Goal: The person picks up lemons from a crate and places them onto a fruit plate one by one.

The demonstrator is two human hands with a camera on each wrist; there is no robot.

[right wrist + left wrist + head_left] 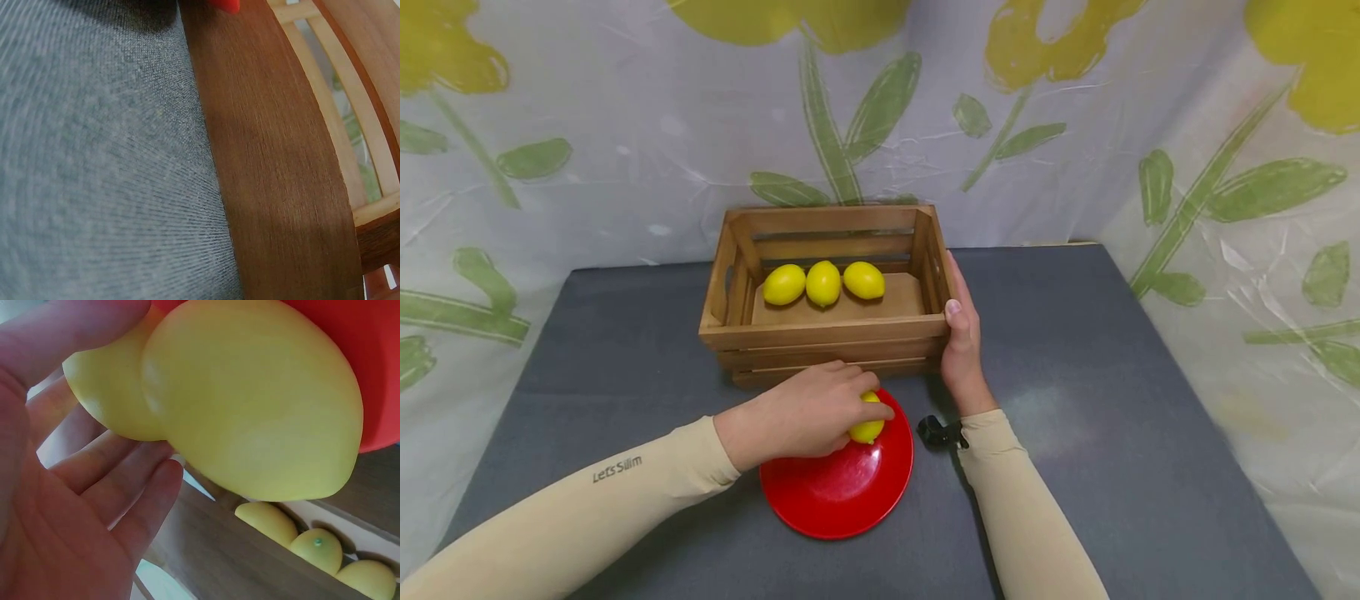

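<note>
My left hand (820,408) reaches over the red plate (842,517), its thumb and fingers around a lemon (867,429). In the left wrist view, this held lemon (109,397) lies between thumb and fingers. A second lemon (256,400) sits right beside it, closer to the camera; the hand hides it in the head view. My right hand (964,342) holds the right end of the wooden crate (827,337), thumb at the front corner of the rim and fingers along the outer side. Inside the crate, three lemons (823,283) lie in a row toward the left.
The plate stands just in front of the crate on a dark grey tabletop (1075,400). A small black device (936,433) is at the right wrist. Behind the table hangs a pale curtain (662,125) with yellow flowers, which also runs along both sides.
</note>
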